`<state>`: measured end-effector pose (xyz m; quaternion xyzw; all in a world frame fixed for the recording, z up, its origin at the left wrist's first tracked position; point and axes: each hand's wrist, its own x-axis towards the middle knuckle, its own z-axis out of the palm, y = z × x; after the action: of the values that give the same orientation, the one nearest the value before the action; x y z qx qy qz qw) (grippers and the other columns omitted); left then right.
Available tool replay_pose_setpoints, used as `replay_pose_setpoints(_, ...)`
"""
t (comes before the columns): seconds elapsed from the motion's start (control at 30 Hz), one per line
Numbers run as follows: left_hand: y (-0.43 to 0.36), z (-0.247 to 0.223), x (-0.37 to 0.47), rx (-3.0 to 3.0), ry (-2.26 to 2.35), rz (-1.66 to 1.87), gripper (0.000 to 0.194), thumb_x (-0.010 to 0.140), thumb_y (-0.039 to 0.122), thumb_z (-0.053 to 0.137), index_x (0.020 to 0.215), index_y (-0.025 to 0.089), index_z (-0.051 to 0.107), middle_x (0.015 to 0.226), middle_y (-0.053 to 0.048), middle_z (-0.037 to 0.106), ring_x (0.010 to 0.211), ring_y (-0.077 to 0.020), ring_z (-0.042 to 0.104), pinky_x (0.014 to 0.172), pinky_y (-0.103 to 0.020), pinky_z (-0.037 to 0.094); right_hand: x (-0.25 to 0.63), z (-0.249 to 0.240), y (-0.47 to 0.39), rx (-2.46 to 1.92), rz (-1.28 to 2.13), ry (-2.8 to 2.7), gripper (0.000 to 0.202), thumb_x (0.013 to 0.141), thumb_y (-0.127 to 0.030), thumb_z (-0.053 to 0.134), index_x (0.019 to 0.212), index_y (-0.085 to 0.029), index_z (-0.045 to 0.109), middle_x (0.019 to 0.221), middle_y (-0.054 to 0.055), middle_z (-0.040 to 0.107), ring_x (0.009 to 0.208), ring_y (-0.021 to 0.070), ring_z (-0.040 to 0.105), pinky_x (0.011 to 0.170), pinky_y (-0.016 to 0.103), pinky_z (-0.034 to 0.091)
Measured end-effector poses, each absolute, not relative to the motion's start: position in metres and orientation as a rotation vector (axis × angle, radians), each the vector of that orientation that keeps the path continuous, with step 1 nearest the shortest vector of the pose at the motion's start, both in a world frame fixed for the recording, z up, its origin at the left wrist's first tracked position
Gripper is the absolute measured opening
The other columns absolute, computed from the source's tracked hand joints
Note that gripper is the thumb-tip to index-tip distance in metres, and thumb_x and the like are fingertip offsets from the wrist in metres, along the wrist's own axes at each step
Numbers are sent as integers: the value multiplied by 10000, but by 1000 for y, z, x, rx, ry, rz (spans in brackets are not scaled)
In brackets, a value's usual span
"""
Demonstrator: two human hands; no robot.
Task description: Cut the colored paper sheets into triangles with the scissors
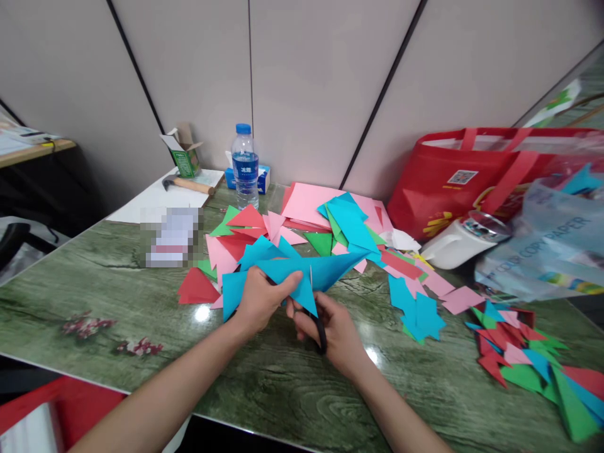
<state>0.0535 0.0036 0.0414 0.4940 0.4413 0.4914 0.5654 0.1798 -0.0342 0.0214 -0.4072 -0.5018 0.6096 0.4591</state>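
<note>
A folded sheet of blue paper [278, 270] is pinched in my left hand [259, 299], thumb on top. My right hand [333, 330] is wrapped round the dark handles of a pair of scissors [322, 336]. Their blade shows as a thin bright line at the paper, which lies between the blades. To the right of the cut, a pointed part of the paper stretches away. Behind and left of my hands lie pink, red, green and blue paper pieces [248, 217]. Star-like blue cut-outs [418, 308] rest on the table to the right.
On the green table [189, 352] stand a water bottle [245, 167], a tissue box [265, 179] and a small green box [186, 157]. A hammer [189, 184] lies on white sheets. At right are a red bag [425, 176], a white mug [455, 242], a plastic paper packet [542, 239] and paper scraps [523, 349].
</note>
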Motion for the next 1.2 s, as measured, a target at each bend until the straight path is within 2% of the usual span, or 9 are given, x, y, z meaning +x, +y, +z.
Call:
replay_pose_setpoints(0.3, 4, 41, 54, 1164, 1011, 1167, 317, 720, 276, 649, 461, 140, 526, 423, 9, 578, 298, -87, 503, 309, -182, 387, 182, 16, -35, -1068, 1468, -1217, 280, 668, -407, 715, 739, -183, 563, 726, -5, 603, 472, 81, 505, 420, 205, 435)
replay_pose_setpoints(0.43, 4, 40, 53, 1173, 1024, 1163, 328, 724, 288, 649, 462, 142, 515, 416, 11, 573, 295, -90, 504, 307, -183, 379, 182, 15, -35, -1118, 1456, -1193, 304, 620, -386, 755, 709, -177, 554, 607, -31, 583, 408, 79, 493, 375, 192, 397)
replay_pose_setpoints(0.73, 1, 42, 56, 1193, 1051, 1098, 324, 705, 292, 644, 455, 150, 494, 389, -2, 565, 272, -103, 488, 294, -194, 365, 183, 18, -32, -1131, 1389, -1196, 320, 560, -321, 805, 705, -172, 562, 615, -17, 619, 503, 107, 531, 481, 216, 454)
replay_pose_setpoints(1.2, 1, 42, 56, 1191, 1038, 1084, 330, 708, 295, 636, 451, 152, 486, 389, -6, 569, 273, -103, 491, 300, -193, 357, 181, 23, -33, -1154, 1397, -1150, 333, 532, -333, 817, 668, -175, 557, 542, -37, 608, 407, 87, 503, 399, 198, 433)
